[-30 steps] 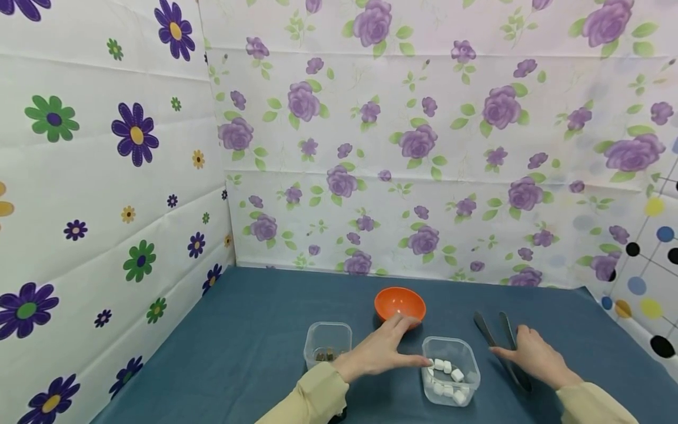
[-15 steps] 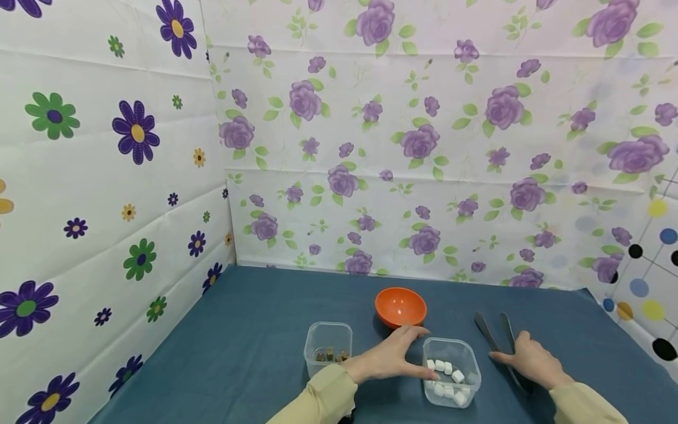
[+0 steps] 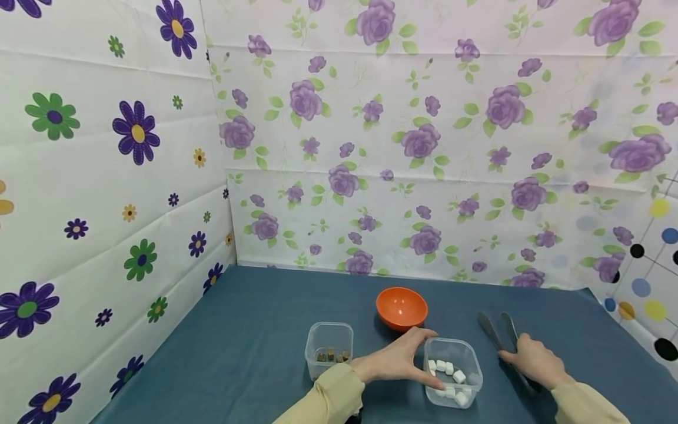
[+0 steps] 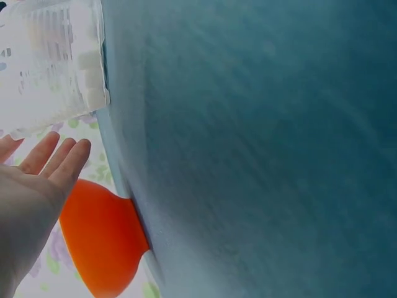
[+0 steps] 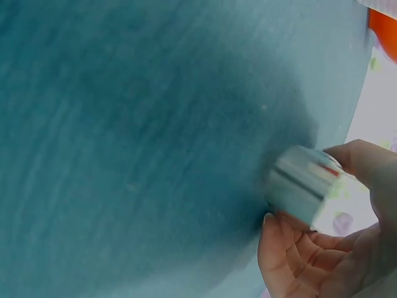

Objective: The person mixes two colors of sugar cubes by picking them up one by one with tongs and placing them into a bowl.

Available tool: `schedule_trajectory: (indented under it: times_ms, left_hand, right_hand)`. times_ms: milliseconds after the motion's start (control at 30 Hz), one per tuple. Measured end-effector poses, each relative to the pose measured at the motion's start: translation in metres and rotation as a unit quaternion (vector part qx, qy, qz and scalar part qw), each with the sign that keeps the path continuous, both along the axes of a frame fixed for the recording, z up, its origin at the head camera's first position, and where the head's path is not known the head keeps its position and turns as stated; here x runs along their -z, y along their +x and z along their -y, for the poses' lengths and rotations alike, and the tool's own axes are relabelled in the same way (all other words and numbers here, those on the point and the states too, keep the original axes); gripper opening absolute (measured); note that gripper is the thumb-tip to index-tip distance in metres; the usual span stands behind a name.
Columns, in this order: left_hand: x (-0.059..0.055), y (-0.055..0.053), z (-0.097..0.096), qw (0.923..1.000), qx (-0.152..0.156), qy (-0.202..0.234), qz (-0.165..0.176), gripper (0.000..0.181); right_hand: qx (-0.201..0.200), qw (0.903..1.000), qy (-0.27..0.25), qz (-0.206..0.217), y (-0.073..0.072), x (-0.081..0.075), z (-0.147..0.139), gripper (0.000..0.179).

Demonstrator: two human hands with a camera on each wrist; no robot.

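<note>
In the head view my left hand [image 3: 394,357] is spread at the left side of a clear plastic container [image 3: 476,383] of white marshmallows [image 3: 449,368]. Its thumb overlaps the near left rim and its fingertips are right at the far left corner. The left wrist view shows those fingers extended, close to the container [image 4: 59,68]. My right hand [image 3: 537,360] grips metal tongs [image 3: 489,330] near their joined end, thumb on one side and fingers on the other. Their tips spread apart, pointing to the back. In the right wrist view the shiny tongs [image 5: 301,186] show between thumb and fingers.
An orange bowl [image 3: 401,307] stands behind the left hand. Left of that hand, a second clear container [image 3: 328,335] holds several small brown cubes [image 3: 331,354], partly covered by the sleeve. Patterned cloth walls [image 3: 339,224] border the blue-covered table [image 3: 238,347] behind and at both sides.
My left hand has moved right and nearer, from in front of the orange bowl to the marshmallow container's edge. The tongs in my right hand have shifted slightly right.
</note>
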State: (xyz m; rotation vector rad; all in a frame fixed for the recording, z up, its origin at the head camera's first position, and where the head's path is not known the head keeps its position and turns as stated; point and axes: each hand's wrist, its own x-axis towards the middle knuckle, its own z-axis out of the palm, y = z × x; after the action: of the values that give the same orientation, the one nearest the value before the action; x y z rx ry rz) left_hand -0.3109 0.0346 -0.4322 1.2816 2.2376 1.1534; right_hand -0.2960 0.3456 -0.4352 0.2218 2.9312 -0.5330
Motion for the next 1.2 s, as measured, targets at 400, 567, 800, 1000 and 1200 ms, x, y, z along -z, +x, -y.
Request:
schedule_trajectory:
  times_ms: [400,567,800,1000,1200]
  left_hand:
    - [-0.001,-0.002,-0.004,0.9997,0.019,-0.007,0.015,0.076]
    - [0.0,-0.002,-0.005,0.9996,0.017,0.005,0.023,0.075]
    - [-0.001,0.0,-0.005,0.9983,0.014,0.023,0.052,0.071]
    - [-0.002,0.001,-0.005,0.9969,0.013,0.035,0.07,0.07]
    - [-0.001,0.001,-0.005,0.9959,0.015,0.041,0.08,0.069]
  right_hand:
    - [-0.043,0.998,-0.022,-0.04,0.005,-0.012,-0.003,0.066]
    - [-0.041,0.9975,-0.007,-0.057,0.007,-0.023,-0.002,0.066]
    - [-0.038,0.9962,-0.045,-0.065,0.014,-0.035,0.0,0.064]
    - [-0.062,0.994,-0.048,-0.075,0.018,-0.05,0.003,0.062]
    - [-0.096,0.9911,-0.045,-0.08,0.018,-0.066,0.004,0.052]
